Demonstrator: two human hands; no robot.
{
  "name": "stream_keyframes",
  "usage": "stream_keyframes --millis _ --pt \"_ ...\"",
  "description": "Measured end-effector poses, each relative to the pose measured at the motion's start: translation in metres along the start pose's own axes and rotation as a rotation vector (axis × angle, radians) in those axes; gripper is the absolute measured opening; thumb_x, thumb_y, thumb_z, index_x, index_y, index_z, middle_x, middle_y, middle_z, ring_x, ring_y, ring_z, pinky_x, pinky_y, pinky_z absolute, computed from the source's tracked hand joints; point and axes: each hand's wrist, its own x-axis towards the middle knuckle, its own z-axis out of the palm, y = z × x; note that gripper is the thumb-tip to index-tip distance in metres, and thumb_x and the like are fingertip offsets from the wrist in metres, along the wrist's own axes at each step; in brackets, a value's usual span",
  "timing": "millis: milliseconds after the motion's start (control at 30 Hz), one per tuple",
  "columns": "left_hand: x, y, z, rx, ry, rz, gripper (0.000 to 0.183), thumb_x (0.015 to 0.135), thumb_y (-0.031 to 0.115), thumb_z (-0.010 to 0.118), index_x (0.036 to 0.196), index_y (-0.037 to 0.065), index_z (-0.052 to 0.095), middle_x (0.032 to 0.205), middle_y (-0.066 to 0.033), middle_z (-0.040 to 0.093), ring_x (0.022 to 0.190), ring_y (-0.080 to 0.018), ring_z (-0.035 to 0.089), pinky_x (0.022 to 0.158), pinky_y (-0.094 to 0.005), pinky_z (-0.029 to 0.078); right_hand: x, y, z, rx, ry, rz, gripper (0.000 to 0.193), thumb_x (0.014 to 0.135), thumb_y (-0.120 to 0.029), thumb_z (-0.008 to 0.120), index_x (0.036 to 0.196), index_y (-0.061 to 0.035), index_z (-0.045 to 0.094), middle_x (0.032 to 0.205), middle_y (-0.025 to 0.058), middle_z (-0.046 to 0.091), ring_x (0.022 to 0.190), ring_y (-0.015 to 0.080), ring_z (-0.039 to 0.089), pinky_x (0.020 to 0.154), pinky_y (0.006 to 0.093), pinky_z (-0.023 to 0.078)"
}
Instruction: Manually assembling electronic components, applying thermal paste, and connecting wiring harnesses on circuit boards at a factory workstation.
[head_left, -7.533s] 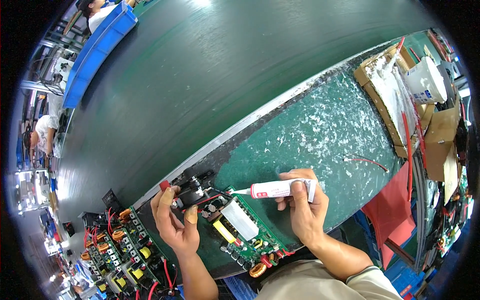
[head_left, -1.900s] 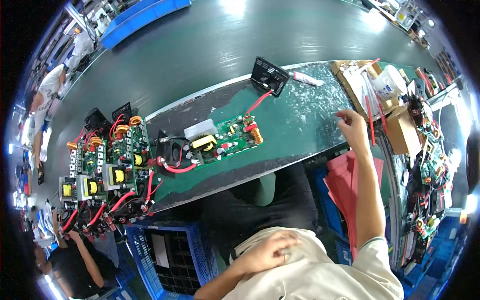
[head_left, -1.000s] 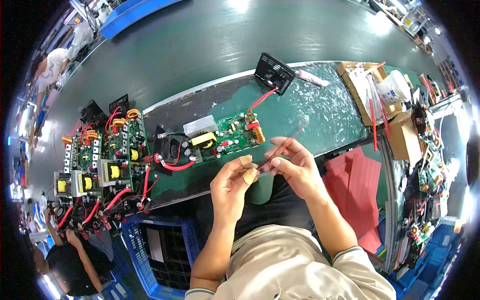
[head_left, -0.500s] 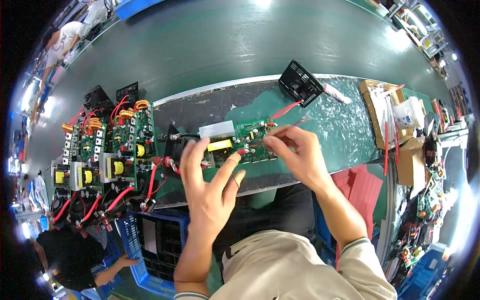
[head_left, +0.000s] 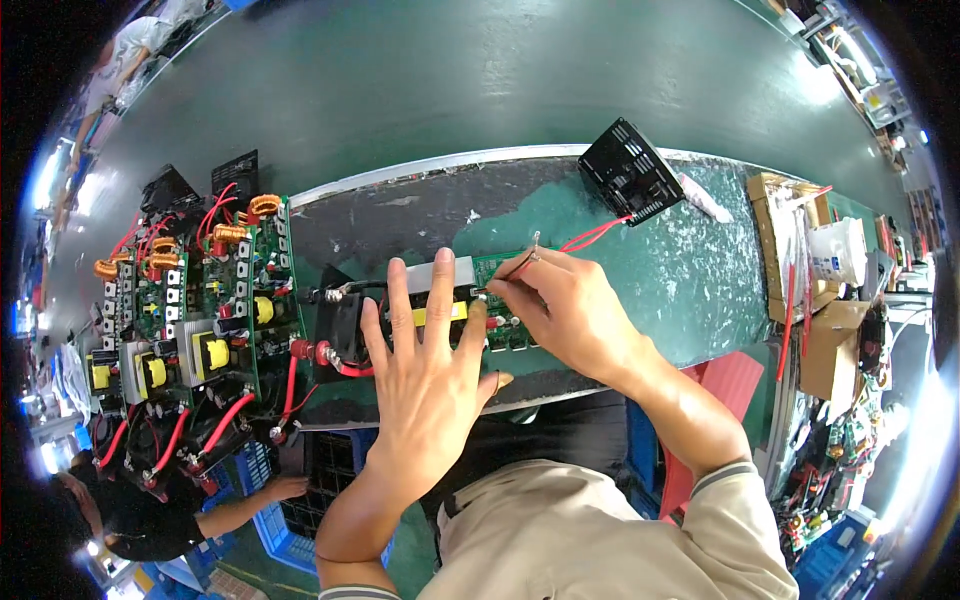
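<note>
A green circuit board (head_left: 487, 267) lies flat on the bench, with a yellow-wrapped transformer (head_left: 434, 314) and a silver heat sink (head_left: 457, 272) on it. My left hand (head_left: 422, 400) spreads its fingers flat over the board, reaching across the transformer and heat sink. At the board's right part, my right hand (head_left: 588, 318) pinches a thin dark wire (head_left: 519, 268), whose small metal end sticks up above the fingers. That hand hides the board's right end. Red wires (head_left: 592, 237) run from there to a black vented panel (head_left: 630, 172).
Several upright circuit boards (head_left: 240, 310) with copper coils stand at the left. A white tube (head_left: 706, 197) lies beside the panel. Cardboard boxes (head_left: 832, 350) and a white tub (head_left: 837, 252) are at right. A co-worker's hand (head_left: 287, 487) is near a blue crate (head_left: 275, 520).
My left hand has flattened further over the board. My right hand has moved left and inward along the board with the wire. The view has shifted slightly.
</note>
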Motion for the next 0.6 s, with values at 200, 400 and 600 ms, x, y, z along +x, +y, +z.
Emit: stream_keyframes --millis 200,400,600 --pt "0.003 0.002 -0.003 0.01 -0.028 -0.001 0.068 0.067 0.03 0.085 0.128 0.009 0.062 0.159 -0.0177 0.025 0.145 -0.0483 0.018 0.111 -0.0649 0.021 0.003 0.0 0.0 -0.062 -0.021 -0.028 0.01 0.085 -0.005 0.071 0.091 0.0004 0.066 0.081 0.0158 0.063 0.069 0.0353 0.064 0.06 0.0401 0.051" --pt "0.005 0.003 -0.001 0.034 -0.009 0.009 0.063 0.068 0.034 0.085 0.122 0.007 0.066 0.16 -0.014 0.025 0.145 -0.0457 0.021 0.11 -0.0636 0.023 0.008 -0.001 0.0 -0.227 -0.078 -0.164 0.011 0.085 -0.006 0.069 0.084 -0.0003 0.06 0.076 0.0132 0.057 0.066 0.034 0.061 0.058 0.0439 0.049" --pt "0.003 0.002 0.0 0.022 -0.006 0.007 0.06 0.07 0.034 0.084 0.122 0.007 0.066 0.157 -0.0154 0.029 0.145 -0.0456 0.022 0.111 -0.0632 0.022 0.013 -0.003 0.001 -0.31 -0.171 -0.185 0.014 0.086 -0.011 0.068 0.083 -0.0012 0.059 0.077 0.0107 0.057 0.07 0.0312 0.062 0.059 0.042 0.05"
